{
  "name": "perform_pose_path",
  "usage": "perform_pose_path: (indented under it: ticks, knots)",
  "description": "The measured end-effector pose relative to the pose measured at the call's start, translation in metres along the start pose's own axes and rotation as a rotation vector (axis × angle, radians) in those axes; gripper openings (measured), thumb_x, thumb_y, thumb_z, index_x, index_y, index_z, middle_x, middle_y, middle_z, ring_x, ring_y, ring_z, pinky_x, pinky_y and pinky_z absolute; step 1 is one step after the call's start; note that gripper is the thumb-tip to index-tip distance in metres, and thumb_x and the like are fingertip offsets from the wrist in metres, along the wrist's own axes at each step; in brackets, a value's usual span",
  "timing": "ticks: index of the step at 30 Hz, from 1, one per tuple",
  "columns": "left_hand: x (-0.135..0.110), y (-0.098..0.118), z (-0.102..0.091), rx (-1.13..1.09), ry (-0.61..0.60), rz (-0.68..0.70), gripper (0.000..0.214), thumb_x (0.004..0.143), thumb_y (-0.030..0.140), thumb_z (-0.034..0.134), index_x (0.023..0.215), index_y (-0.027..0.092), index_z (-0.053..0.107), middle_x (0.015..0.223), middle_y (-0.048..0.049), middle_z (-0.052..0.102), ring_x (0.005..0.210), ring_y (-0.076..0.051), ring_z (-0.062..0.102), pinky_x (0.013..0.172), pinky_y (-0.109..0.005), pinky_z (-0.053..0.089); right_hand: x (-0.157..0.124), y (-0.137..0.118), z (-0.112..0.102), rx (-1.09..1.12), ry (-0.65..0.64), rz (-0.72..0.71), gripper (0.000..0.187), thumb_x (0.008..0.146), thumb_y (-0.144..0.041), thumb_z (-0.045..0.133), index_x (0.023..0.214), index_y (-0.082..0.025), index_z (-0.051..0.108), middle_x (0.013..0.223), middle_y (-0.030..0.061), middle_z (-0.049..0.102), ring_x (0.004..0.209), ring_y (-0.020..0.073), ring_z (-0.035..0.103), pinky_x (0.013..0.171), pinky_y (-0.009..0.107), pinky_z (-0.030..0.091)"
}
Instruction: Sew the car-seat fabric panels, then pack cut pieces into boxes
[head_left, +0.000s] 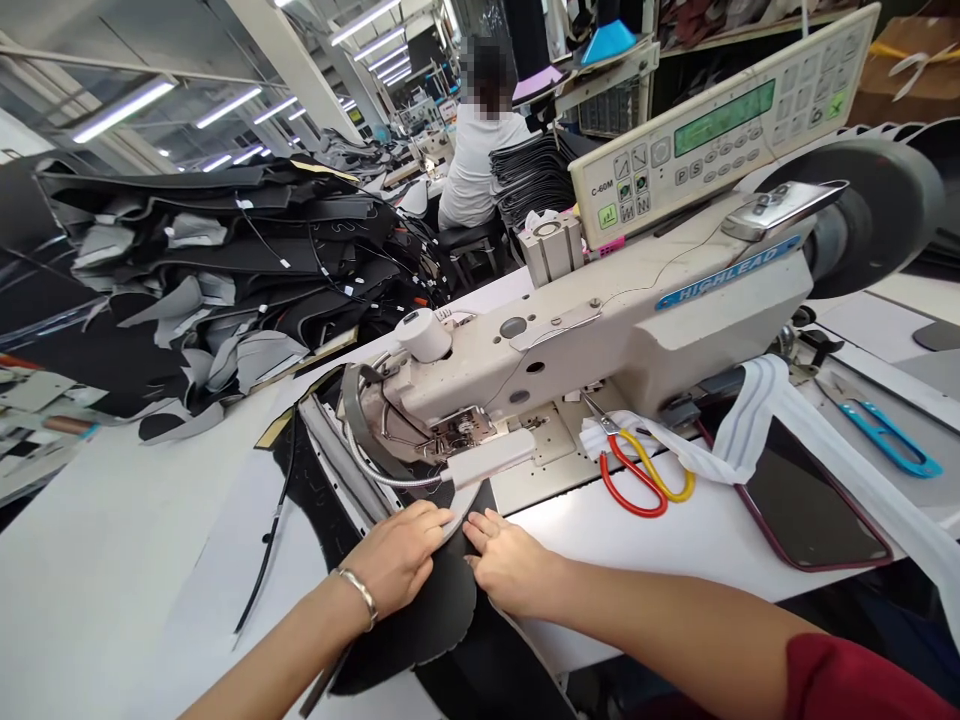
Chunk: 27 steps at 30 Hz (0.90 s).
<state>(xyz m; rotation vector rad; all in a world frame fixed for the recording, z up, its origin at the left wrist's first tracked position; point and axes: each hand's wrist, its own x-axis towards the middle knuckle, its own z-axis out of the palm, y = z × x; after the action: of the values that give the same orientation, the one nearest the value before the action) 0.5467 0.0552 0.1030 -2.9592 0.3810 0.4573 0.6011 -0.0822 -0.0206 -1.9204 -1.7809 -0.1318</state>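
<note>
My left hand (397,555), with a bracelet at the wrist, is closed on a black padded fabric piece (442,610) just in front of the sewing machine (517,350). Beside it, my right hand (511,568) has its fingers bent over the same piece, gripping near its edge. A grey strip runs between the two hands toward the needle area, which the machine's head and a white lamp arm (491,460) partly hide. The fabric continues left under the machine head and hangs over the table's front edge.
Red-and-yellow-handled scissors (637,475), white tape (750,430), a dark phone (814,500) and blue thread snips (889,435) lie right. A control panel (724,125) tops the machine. Black fabric pieces (262,240) are heaped left; a seated person (480,165) is behind.
</note>
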Motion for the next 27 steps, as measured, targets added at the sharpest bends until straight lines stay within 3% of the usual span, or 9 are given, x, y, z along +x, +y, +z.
perform_pose_path:
  ticks: [8,16,19,22,27]
  knots:
    - [0.018,0.021,0.006,0.003,-0.090,-0.093,0.018,0.060,0.004,0.036,0.056,0.018,0.047,0.074,-0.0021,0.059,0.068,-0.013,0.047,0.064,-0.025,0.042,0.002,0.003,0.002,0.043,0.007,0.028,0.019,0.075,-0.020,0.049,0.085,-0.013,0.063,0.090,0.0124,0.059,0.094,0.0238,0.047,0.091,0.037,0.032]
    - [0.050,0.023,0.002,-0.008,-0.173,-0.274,0.020,0.066,0.011,0.035,0.067,0.016,0.054,0.074,-0.0053,0.062,0.076,-0.017,0.056,0.072,-0.027,0.042,0.017,0.027,0.011,0.107,0.092,0.026,0.016,0.077,-0.017,0.048,0.071,-0.015,0.063,0.074,0.0046,0.060,0.081,0.0172,0.051,0.082,0.028,0.040]
    - [0.060,0.026,-0.006,-0.021,-0.193,-0.372,0.022,0.069,0.013,0.034,0.071,0.016,0.056,0.079,-0.0063,0.062,0.080,-0.018,0.057,0.073,-0.028,0.042,0.023,0.036,0.014,0.162,0.153,0.070,0.020,0.080,-0.018,0.044,0.075,-0.014,0.062,0.079,0.0059,0.061,0.086,0.0171,0.051,0.080,0.027,0.042]
    - [0.065,0.026,-0.007,-0.051,-0.220,-0.420,0.023,0.070,0.016,0.034,0.072,0.017,0.057,0.081,-0.0067,0.063,0.082,-0.019,0.058,0.074,-0.029,0.042,0.023,0.037,0.013,0.173,0.178,0.079,0.020,0.081,-0.015,0.042,0.081,-0.013,0.062,0.089,0.0070,0.061,0.094,0.0166,0.049,0.089,0.027,0.038]
    - [0.067,0.025,0.002,-0.081,-0.209,-0.434,0.025,0.070,0.016,0.036,0.079,0.018,0.059,0.089,-0.0066,0.064,0.090,-0.019,0.057,0.080,-0.029,0.041,0.004,0.014,-0.001,0.056,0.120,0.008,0.015,0.075,-0.017,0.051,0.085,-0.012,0.061,0.095,0.0113,0.058,0.097,0.0228,0.047,0.086,0.036,0.040]
